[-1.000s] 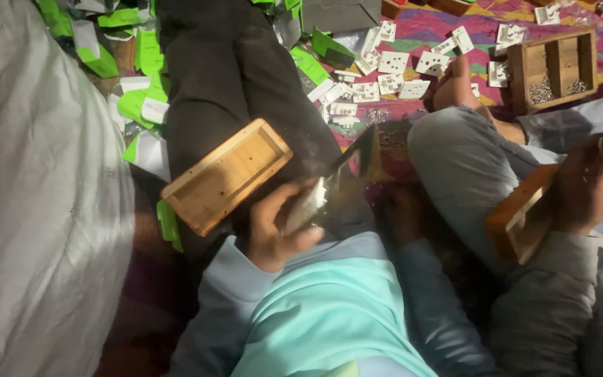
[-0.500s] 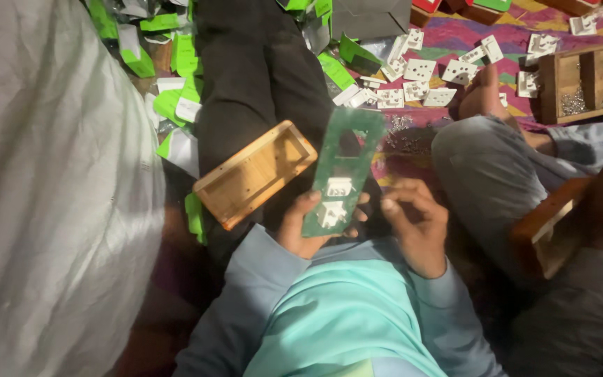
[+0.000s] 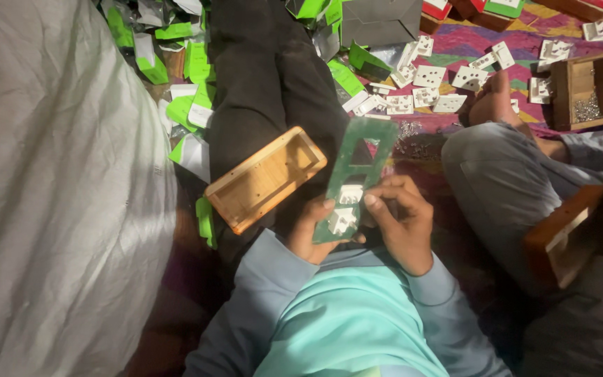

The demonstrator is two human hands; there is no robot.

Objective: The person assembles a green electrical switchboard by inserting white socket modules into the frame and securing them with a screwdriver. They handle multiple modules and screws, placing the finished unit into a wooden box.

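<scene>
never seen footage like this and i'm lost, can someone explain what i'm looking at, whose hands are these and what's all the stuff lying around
There is no machine here. The picture comes from a camera worn on a person's head, looking down at their own lap and two bare hands. The left hand and the right hand together hold a long green plate with rectangular cut-outs; small white plastic parts sit in its lower openings, and the right fingers press on one.

On the person's dark trouser leg rests a shallow wooden tray. Beyond it, on a patterned cloth, lie many white socket pieces and torn green and white packaging. A wooden box with compartments stands at the upper right.

The grey-trousered knee on the right belongs to another person sitting nearby.
</scene>
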